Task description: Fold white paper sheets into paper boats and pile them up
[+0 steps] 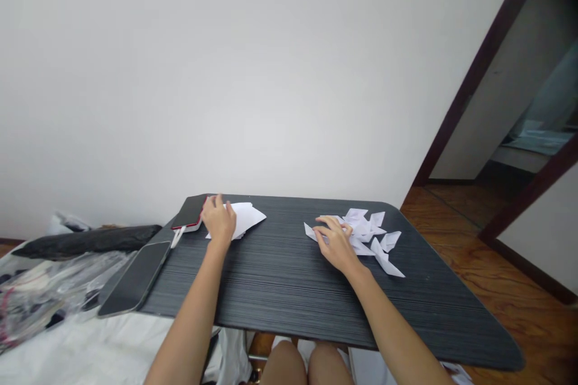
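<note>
A dark table (280, 289) is set against a white wall (271, 72), and 2 groups of white paper are laid on it. At the left part of the far side, a paper stack (246, 216) is partly covered by the left hand (220, 219). The fingers of that hand are bent over the stack's left end; whether any sheet is gripped cannot be told, as the fingertips are hidden or blurred. To the right, a loose pile of folded papers (361, 225) is spread on the table, and the right hand (336, 243) is held over its left part. Its fingers are loosely curved, with the thumb parted from the index finger, and nothing is seen pinched between those 2; contact with the paper beneath cannot be made out. Just beside the left hand, a black device (189, 212) with a red edge is placed near the table's far left corner. A white cable (178, 234) is seen between it and a phone (135, 280), which is laid along the left edge. Beyond that edge, clear plastic bags (67, 283) are heaped.
</note>
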Tool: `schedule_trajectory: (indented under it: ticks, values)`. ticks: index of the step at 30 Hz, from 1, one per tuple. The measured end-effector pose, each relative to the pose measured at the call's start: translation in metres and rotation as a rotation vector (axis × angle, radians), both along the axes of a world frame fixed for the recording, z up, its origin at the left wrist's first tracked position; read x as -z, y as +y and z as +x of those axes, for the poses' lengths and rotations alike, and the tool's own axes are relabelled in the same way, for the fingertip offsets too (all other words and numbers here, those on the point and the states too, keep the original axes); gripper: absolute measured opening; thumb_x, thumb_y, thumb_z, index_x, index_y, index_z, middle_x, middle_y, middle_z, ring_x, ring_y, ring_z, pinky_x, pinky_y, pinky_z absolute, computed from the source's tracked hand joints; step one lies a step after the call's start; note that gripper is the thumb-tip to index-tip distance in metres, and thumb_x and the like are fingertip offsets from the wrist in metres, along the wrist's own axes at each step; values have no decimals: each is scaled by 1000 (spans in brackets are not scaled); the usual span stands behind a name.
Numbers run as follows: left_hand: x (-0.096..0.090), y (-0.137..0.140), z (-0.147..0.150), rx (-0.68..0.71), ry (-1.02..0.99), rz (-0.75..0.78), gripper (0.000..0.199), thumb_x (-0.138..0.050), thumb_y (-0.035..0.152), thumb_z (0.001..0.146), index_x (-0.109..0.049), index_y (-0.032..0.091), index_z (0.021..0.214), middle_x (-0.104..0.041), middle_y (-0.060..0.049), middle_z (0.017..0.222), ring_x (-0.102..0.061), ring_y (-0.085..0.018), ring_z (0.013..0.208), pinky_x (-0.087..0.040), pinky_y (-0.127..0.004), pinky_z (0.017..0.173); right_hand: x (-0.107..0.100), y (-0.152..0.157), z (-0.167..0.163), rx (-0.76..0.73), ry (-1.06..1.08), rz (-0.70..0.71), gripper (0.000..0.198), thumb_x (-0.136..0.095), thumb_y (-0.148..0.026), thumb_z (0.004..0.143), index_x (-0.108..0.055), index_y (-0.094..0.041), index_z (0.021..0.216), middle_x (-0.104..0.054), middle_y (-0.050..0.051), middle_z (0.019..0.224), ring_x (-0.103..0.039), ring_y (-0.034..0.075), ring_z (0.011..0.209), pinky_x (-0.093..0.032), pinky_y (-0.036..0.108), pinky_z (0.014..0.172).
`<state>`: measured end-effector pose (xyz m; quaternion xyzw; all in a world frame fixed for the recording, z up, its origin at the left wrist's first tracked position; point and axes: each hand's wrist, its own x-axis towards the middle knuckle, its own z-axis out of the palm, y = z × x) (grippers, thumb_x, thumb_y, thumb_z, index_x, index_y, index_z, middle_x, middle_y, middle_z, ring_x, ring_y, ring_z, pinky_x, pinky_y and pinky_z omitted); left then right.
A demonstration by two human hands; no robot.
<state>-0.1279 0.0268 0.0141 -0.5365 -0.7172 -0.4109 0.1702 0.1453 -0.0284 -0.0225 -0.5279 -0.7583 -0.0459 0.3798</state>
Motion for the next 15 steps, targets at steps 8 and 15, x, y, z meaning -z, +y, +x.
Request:
schedule_trajectory:
  ticks: [8,15]
  values:
    - [6,-5,-89,-209,-28,-296,45,-35,45,77,-60,12,93,-37,-20,124,-14,-38,121,-11,-63,86,3,1,-7,-3,-2,40,20,-41,-22,79,-61,-24,77,-55,5,102,-43,22,102,-19,41,80]
    - [16,-7,-119,-124,-40,-37,35,-34,15,75,-58,12,100,-48,-13,111,-46,-24,100,-35,-39,86,4,-1,-9,-9,-8,101,18,-42,-20,79,-60,-23,81,-56,4,98,-45,20,99,-21,38,80]
